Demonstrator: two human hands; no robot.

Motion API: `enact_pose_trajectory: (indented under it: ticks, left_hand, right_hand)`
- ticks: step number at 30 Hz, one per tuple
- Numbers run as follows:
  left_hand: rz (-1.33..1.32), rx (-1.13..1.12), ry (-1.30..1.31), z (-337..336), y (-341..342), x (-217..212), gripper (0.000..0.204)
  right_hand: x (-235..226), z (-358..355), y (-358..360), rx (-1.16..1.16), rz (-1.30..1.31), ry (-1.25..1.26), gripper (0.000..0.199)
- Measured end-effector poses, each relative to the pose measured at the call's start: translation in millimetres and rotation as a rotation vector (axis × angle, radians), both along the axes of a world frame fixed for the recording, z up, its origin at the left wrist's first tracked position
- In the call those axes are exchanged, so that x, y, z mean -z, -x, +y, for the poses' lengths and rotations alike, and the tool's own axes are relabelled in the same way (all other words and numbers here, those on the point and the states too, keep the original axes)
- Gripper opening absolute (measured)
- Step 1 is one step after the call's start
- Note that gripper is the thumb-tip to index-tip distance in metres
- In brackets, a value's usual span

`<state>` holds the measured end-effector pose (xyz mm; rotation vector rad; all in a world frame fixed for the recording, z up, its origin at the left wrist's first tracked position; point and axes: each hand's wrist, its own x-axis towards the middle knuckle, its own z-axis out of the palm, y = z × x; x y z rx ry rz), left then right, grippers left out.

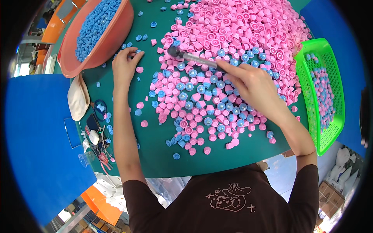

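My right hand [254, 83] grips the dark handle end of a small mallet [200, 59] with a metal shaft and a rounded black head. The mallet head hovers over or rests at the left edge of the pink pieces; I cannot tell which. At the left, my left hand [125, 66] pinches thumb and forefinger together around a small blue cap [138, 51]. Between my arms lie many small pink plastic cups [171, 101], mixed with loose blue caps [176, 156] and pink cups topped with blue caps [220, 127].
A large heap of pink cups [241, 23] covers the far table. An orange-pink basin [123, 33] of blue caps stands at the far left, and a green basket [339, 83] of pink-and-blue pieces at the right. Scissors [99, 108], a cloth pouch [78, 99] and pliers [104, 160] lie left.
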<state>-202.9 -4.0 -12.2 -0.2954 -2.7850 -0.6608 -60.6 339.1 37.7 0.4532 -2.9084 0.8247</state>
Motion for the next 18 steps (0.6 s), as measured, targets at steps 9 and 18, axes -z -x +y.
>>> enact_pose_trajectory:
  ticks: [9, 18]
  left_hand:
    - [-0.246, 0.322, -0.323, 108, -64, -32, 0.026]
    - [-0.131, 0.508, -0.098, 127, -51, -20, 0.026]
  right_hand:
    - [-7, 34, -9, 0.158, -0.136, 0.315, 0.041]
    - [0, 50, -31, 0.204, -0.133, 0.313, 0.04]
